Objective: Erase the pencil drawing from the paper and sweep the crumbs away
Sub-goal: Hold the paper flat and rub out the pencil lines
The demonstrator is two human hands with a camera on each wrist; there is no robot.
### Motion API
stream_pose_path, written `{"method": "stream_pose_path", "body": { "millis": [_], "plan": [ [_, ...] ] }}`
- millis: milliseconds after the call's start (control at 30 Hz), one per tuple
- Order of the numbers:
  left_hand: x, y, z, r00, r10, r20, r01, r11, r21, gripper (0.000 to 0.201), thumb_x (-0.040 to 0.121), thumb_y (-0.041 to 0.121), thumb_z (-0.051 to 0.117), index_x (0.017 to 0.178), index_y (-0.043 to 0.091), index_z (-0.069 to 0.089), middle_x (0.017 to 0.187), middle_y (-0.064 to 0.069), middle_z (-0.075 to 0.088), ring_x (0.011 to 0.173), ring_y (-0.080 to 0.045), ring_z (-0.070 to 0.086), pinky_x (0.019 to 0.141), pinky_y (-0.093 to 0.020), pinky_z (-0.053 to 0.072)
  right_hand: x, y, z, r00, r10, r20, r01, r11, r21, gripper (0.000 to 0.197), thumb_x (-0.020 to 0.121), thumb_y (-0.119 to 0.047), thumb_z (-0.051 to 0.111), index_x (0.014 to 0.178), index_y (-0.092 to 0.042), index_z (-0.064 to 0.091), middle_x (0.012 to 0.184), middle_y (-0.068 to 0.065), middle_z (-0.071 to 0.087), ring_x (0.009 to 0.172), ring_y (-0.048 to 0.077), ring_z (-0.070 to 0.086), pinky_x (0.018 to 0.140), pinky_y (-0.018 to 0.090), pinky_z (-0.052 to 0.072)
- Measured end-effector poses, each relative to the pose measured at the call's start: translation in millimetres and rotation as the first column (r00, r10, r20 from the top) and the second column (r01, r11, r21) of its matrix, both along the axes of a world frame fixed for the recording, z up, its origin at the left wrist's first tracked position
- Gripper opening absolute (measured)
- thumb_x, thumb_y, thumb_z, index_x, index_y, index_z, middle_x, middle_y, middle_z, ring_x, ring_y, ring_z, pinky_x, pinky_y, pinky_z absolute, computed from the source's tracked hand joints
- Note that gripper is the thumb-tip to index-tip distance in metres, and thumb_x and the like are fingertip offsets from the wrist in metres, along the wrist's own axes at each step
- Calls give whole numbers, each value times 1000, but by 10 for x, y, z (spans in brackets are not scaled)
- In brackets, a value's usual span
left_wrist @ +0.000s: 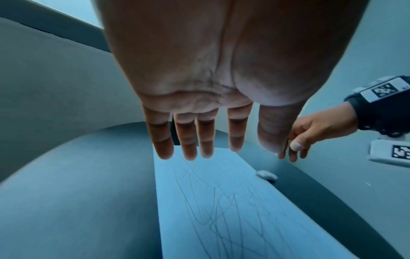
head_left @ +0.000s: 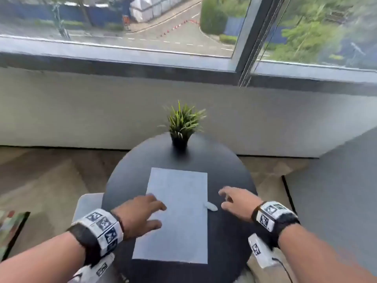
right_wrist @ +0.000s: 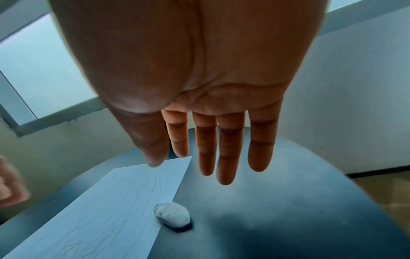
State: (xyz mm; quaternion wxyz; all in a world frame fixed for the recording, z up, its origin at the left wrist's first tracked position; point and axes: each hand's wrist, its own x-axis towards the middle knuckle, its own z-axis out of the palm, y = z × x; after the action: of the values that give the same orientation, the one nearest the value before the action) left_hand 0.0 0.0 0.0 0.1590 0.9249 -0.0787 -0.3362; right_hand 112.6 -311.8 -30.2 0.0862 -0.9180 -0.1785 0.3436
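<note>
A white sheet of paper (head_left: 177, 215) (left_wrist: 221, 201) (right_wrist: 106, 210) with faint pencil scribbles lies on a round dark table (head_left: 226, 180). A worn white eraser (head_left: 211, 206) (left_wrist: 266, 174) (right_wrist: 172, 214) sits at the paper's right edge. My left hand (head_left: 142, 214) (left_wrist: 199, 136) hovers over the paper's left side with straight, spread fingers, holding nothing. My right hand (head_left: 236, 199) (right_wrist: 213, 149) hangs over the table just right of the eraser, fingers straight and apart, empty.
A small potted plant (head_left: 181, 127) stands at the table's far edge. A low white wall and a window run behind it. A pale chair seat (head_left: 87, 203) shows at the table's left, and wooden floor lies around.
</note>
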Motion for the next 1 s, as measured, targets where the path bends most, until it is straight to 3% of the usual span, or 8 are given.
{"method": "stream_pose_path", "body": {
  "millis": [167, 267, 367, 467, 567, 700, 867, 1000],
  "plan": [
    [26, -65, -586, 974, -161, 158, 142, 982, 128, 64, 96, 58, 50, 153, 44, 24, 163, 6, 12, 149, -18, 19, 119, -35, 25, -3, 113, -550, 983, 100, 153, -103, 995, 10, 42, 87, -64, 52, 116, -34, 55, 98, -9, 56, 94, 15, 58, 84, 36, 47],
    [-137, -62, -883, 973, -168, 159, 146, 979, 140, 76, 91, 61, 58, 154, 43, 20, 165, 4, 6, 151, -18, 13, 119, -34, 23, -135, 224, -766, 957, 177, 231, -166, 984, -67, 30, 87, -57, 57, 100, -30, 52, 96, -5, 48, 91, 22, 56, 75, 34, 40],
    [-328, -67, -1076, 957, -215, 194, 180, 966, 184, 87, 81, 66, 66, 152, 43, 20, 165, -2, 4, 152, -22, 8, 120, -33, 19, -222, 285, -843, 942, 137, 307, -120, 990, -76, 23, 91, -50, 53, 91, -28, 47, 98, -3, 48, 93, 24, 55, 74, 35, 40],
    [-518, -144, -1155, 946, -216, 242, 163, 962, 221, 95, 78, 73, 63, 154, 44, 15, 166, -4, 1, 153, -24, 4, 122, -38, 16, -382, 296, -802, 934, 109, 341, -93, 994, -62, 23, 93, -50, 50, 93, -26, 51, 103, -2, 56, 94, 23, 56, 79, 37, 46],
    [-707, -308, -1174, 944, -214, 253, 164, 965, 205, 98, 80, 76, 58, 158, 41, 8, 168, -5, -5, 154, -23, 0, 123, -40, 11, -677, 357, -714, 942, 97, 322, -114, 993, 34, 22, 92, -52, 48, 93, -30, 47, 94, -6, 64, 88, 23, 59, 77, 38, 50],
    [-771, -188, -1179, 956, -72, 285, 41, 993, 114, 107, 79, 75, 61, 160, 37, 3, 168, 4, -13, 155, -17, -7, 125, -42, 5, -1066, 481, -635, 955, 138, 262, -175, 977, 121, 20, 92, -55, 49, 94, -36, 46, 82, -7, 65, 75, 18, 59, 71, 36, 51],
    [-873, 21, -1302, 962, -91, 258, 29, 972, 232, 124, 62, 93, 53, 158, 35, 1, 167, 9, -11, 154, -21, -11, 123, -54, 6, -1286, 705, -631, 948, 214, 234, -257, 951, 174, 20, 97, -50, 49, 104, -31, 52, 84, -9, 61, 80, 15, 55, 71, 33, 47],
    [-871, -45, -1337, 955, -149, 256, 88, 968, 236, 127, 58, 95, 52, 157, 36, -2, 165, 14, -14, 153, -23, -15, 120, -60, 5, -1229, 1021, -723, 904, 303, 301, -347, 932, 107, 22, 97, -46, 49, 107, -26, 51, 95, 1, 64, 89, 24, 56, 78, 37, 49]
  ]
}}
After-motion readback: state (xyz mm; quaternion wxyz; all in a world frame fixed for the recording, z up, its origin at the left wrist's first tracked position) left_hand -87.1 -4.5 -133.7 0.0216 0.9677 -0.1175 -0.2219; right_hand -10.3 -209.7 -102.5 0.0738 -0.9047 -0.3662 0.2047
